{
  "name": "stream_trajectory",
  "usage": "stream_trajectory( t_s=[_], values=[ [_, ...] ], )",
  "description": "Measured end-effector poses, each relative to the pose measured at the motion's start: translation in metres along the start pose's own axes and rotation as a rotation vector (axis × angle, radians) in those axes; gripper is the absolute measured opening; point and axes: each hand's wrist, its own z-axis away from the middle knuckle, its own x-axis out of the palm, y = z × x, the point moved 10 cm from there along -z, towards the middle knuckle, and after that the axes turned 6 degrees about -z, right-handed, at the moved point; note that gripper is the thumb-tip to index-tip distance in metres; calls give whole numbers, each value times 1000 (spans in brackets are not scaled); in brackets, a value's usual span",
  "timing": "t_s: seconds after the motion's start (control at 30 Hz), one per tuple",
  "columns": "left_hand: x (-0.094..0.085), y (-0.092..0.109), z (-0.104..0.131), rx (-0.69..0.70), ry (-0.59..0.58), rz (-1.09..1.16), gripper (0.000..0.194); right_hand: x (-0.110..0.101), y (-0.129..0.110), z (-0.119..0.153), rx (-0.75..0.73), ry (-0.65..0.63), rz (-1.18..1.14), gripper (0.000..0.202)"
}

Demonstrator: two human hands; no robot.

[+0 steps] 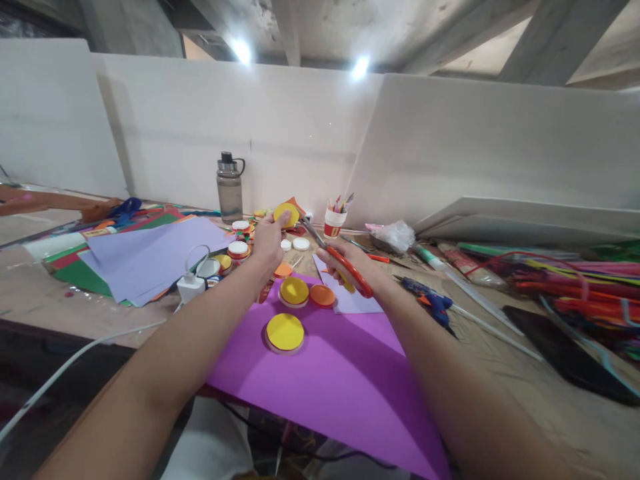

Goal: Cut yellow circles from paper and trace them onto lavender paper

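In the head view my left hand (271,235) pinches a yellow disc (284,216) with a piece of orange paper (293,202) behind its upper edge. My right hand (351,262) is closed on red-handled scissors (356,272), whose blades point up and left to the right edge of the disc. Below the hands a purple sheet (330,373) bears a yellow disc at the front (285,332), another yellow disc (294,291) behind it and an orange disc (323,296) to its right.
A grey bottle (231,190) and a paper cup of pens (335,220) stand at the back. Coloured sheets (150,257) and a white adapter (191,288) lie left. A blue glue gun (436,305), a black tablet (565,350) and pipe cleaners (595,287) are right.
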Motion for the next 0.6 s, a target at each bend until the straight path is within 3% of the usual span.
stream_trajectory(
  t_s=[0.27, 0.6],
  values=[
    [29, -5, 22, -56, -159, -22, 21, -10, -1, -2, -35, 108, -30, 35],
    [32, -19, 26, -174, -147, 73, 24, -6, -4, -5, -167, 145, -69, 37]
  ],
)
